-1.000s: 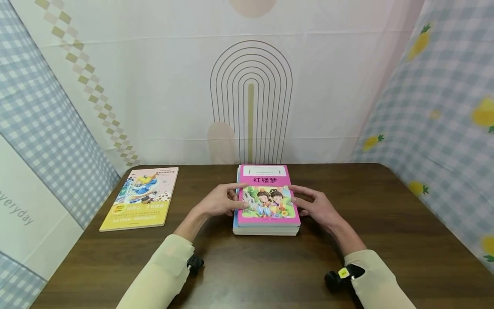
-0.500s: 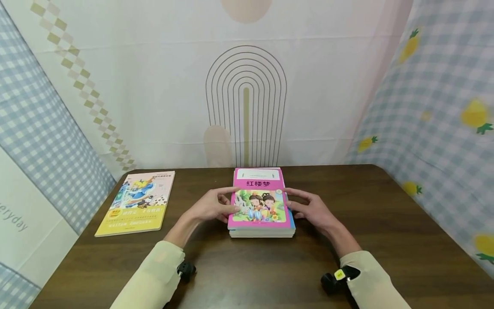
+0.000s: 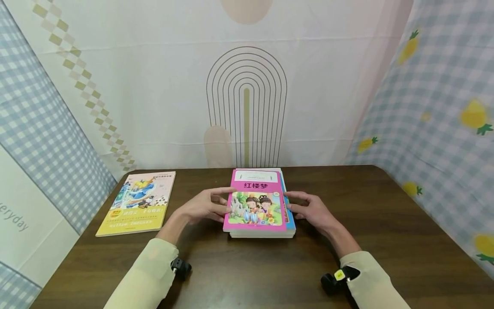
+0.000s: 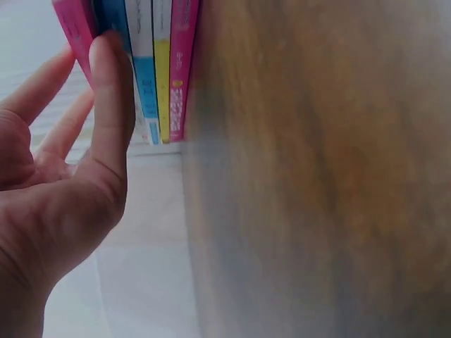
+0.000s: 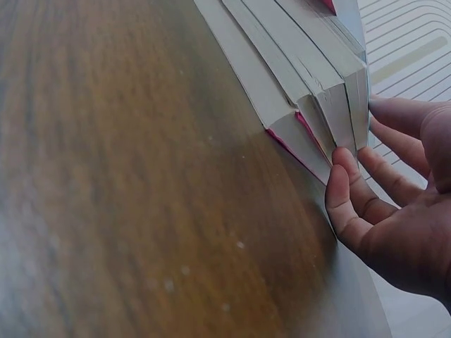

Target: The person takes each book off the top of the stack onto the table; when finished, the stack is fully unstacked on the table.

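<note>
Near the middle of the far edge of a dark brown wood-grain worktop, a stack of paperback books lies flat, topped by a glossy pink paperback with two cartoon figures on its cover. The pink paperback sits slightly askew, its left side overhanging the stack and a blue-covered book showing beneath along its right side. Left hand: relaxed thumb and fingers touch the pink paperback's spine side without wrapping round it; whether they bear any of its weight cannot be told. Right hand: fingertips rest against the stack's page edges, grasping nothing. A thin yellow-and-pink paperback lies toward the worktop's far left corner, well apart from the stack. Possible faults, judged from this arrangement: a sideways pull on the overhanging pink paperback, unsupported from below, could tip it off the stack's left side; friction between covers could drag the blue-covered book along; uneven pressure from the right fingertips could skew the lower books.
</note>
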Motion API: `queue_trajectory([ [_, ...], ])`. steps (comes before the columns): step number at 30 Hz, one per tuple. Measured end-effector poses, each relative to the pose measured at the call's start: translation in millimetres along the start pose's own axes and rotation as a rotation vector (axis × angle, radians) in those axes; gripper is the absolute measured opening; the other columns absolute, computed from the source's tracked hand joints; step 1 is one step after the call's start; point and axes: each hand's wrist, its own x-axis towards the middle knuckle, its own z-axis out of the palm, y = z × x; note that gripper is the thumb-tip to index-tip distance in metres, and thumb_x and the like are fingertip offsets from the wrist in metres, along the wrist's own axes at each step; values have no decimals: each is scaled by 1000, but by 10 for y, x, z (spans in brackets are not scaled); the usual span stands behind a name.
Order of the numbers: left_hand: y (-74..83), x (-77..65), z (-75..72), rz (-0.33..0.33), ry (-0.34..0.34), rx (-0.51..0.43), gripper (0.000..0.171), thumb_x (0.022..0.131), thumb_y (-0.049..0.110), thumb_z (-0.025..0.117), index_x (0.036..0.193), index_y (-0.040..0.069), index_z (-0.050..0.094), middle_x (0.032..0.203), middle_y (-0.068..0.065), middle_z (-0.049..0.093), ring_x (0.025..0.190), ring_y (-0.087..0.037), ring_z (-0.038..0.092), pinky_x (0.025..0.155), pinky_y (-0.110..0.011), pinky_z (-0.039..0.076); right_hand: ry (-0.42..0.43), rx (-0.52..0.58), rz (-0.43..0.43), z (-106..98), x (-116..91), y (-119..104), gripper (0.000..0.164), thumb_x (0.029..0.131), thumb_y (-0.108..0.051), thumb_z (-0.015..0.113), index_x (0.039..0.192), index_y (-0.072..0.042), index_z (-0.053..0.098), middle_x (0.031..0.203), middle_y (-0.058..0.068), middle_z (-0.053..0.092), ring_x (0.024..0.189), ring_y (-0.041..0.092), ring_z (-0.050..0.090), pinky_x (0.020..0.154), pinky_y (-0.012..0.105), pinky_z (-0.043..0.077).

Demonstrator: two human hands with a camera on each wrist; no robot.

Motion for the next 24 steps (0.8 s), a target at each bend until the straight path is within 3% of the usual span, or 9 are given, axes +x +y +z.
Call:
queue_trajectory([
  [4, -34, 11, -46, 7, -37, -45, 72, 96, 4, 74, 161, 12, 45, 123, -20, 65, 101, -23, 71, 90, -43, 65, 1, -7, -2, -2, -3, 15, 55, 101, -28, 74, 150, -9, 60, 162, 20, 46, 110, 25, 58, 85, 33, 60],
  [13, -48, -12, -94, 4, -76, -50, 75, 96, 4, 75, 163, 12, 42, 129, -22, 62, 107, -25, 70, 93, -46, 64, -6, -27, -27, -29, 18, 26, 53, 102, -27, 72, 150, -8, 60, 164, 21, 42, 113, 27, 58, 85, 33, 60],
  [17, -50, 2, -89, -3, -77, -61, 77, 95, 4, 76, 163, 13, 42, 135, -22, 56, 113, -26, 67, 97, -46, 63, -4, -34, -26, -29, 12, 14, 54, 102, -29, 73, 150, -9, 60, 164, 20, 42, 114, 28, 58, 86, 33, 59],
  [24, -65, -7, -70, 12, -73, -91, 78, 94, 1, 76, 163, 13, 42, 132, -20, 53, 114, -26, 66, 100, -47, 62, -1, -22, -16, 1, 5, 16, 54, 101, -29, 73, 150, -9, 60, 162, 20, 45, 112, 27, 57, 85, 32, 59],
])
